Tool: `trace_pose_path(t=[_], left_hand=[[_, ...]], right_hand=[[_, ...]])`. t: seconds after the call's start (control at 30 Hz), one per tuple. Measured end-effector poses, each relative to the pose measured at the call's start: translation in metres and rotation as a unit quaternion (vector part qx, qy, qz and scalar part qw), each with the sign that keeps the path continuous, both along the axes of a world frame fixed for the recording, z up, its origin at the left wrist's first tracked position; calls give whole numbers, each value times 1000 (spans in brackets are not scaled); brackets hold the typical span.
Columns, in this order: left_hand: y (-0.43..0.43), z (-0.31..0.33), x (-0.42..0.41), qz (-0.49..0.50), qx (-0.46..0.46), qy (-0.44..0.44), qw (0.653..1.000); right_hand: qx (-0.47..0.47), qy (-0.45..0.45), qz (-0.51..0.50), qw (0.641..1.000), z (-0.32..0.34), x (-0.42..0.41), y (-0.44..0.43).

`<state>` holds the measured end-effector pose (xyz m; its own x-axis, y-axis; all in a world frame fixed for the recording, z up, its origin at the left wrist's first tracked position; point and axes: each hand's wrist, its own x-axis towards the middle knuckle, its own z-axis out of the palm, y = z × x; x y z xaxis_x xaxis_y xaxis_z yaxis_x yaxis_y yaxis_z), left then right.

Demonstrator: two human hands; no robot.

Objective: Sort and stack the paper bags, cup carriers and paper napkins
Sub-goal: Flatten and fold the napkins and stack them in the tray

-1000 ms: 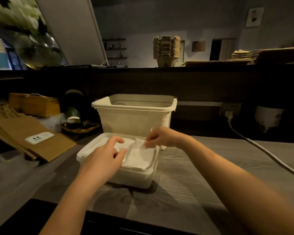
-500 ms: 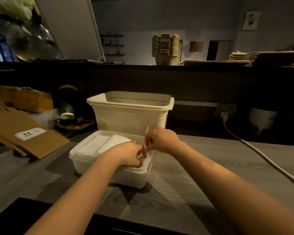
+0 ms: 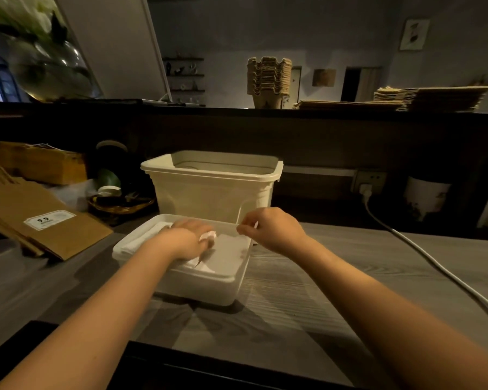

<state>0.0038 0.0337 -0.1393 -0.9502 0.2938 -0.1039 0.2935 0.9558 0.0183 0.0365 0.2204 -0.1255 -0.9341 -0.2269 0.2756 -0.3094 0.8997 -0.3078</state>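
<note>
Left grip [image 3: 189,239] presses napkins [image 3: 227,256] inside shallow white tub [image 3: 203,289]; taller bin [image 3: 214,195] behind.

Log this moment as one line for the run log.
left hand: presses napkins in tray | right hand: curled at tray's far rim, grip unclear | cup carriers, paper bags: stacked on ledge

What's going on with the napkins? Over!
Left hand on napkins in shallow tub, grip blurred. Right hand pinching napkin edge at rim. Tall bin behind, not blocking.
</note>
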Motion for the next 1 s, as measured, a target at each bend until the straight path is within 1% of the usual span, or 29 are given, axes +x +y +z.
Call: trace_pose_path(t=[0.03,0.07,0.13,0.2,0.3,0.37,0.43,0.47,0.53,0.57,0.63,0.7,0.77,0.87,1.0], left_hand=[[-2,-7,-3,13,-13,-51,999],[-4,-13,-6,21,-20,-82,996],[-5,-18,-8,26,-38,-102,994],[-3,-18,-7,28,-54,-105,993],[-1,-11,0,31,-55,-108,992],[-1,-6,3,36,-11,-111,993],[-5,-3,0,36,53,-86,994],[-7,-1,-4,43,71,-63,995],[-12,1,-12,72,53,-16,996],[-16,0,-14,84,40,-7,996],[-21,-7,-19,87,20,-33,995],[-23,-16,-20,80,-4,-82,993],[-23,-20,-22,82,-18,-104,991],[-20,-19,-24,88,-20,-97,991],[-17,-20,-26,107,2,-76,991]], right_hand=[[15,-6,12,1000,2,4,-2],[43,0,24,999,4,8,-5],[106,36,49,992,8,13,-13],[156,33,67,985,10,13,-24],[248,-43,49,967,8,6,-45],[281,-99,39,954,5,0,-57],[286,-150,28,946,0,-7,-65],[286,-166,24,943,-1,-9,-68],[277,-180,26,944,0,-12,-71],[268,-185,32,945,1,-12,-72],[264,-195,54,943,5,-7,-72],[284,-204,72,934,6,-3,-72],[302,-207,76,927,5,-2,-74],[315,-207,81,923,3,0,-77],[309,-194,82,927,3,2,-74]])
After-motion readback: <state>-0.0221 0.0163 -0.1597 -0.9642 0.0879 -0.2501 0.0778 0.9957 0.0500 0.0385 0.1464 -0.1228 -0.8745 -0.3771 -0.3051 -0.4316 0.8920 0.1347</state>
